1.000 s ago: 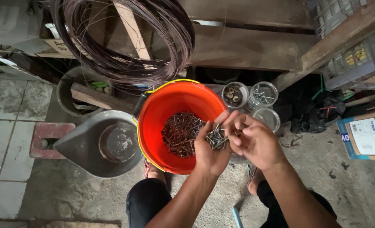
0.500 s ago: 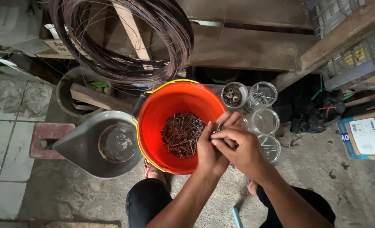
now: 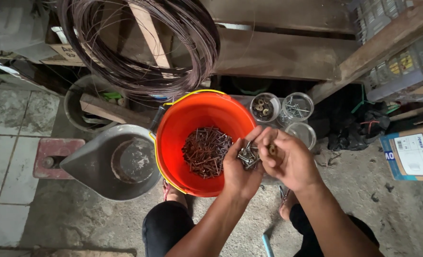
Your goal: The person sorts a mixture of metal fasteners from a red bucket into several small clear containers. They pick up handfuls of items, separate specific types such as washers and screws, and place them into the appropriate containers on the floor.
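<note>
bucket: the orange bucket (image 3: 192, 119) sits in the middle, a heap of rusty nails (image 3: 206, 151) still unsorted in its bottom.
jars: three clear jars (image 3: 297, 107) stand far right, each only thinly filled.
left hand: my left hand (image 3: 240, 166) cups a clump of grey screws (image 3: 247, 156) over the rim.
right hand: my right hand (image 3: 290, 159) pinches one small washer (image 3: 271, 150), not yet dropped.

Both arms reach forward from the bottom of the view, and the hands meet in the middle. The left hand (image 3: 240, 169) is cupped with the palm up and the fingers curled in a little. The right hand (image 3: 290, 159) sits just beside it, touching it. Its thumb and first finger are pinched together at the tip. Both wrists are bent slightly inward. Two bent knees show below the arms.
</note>
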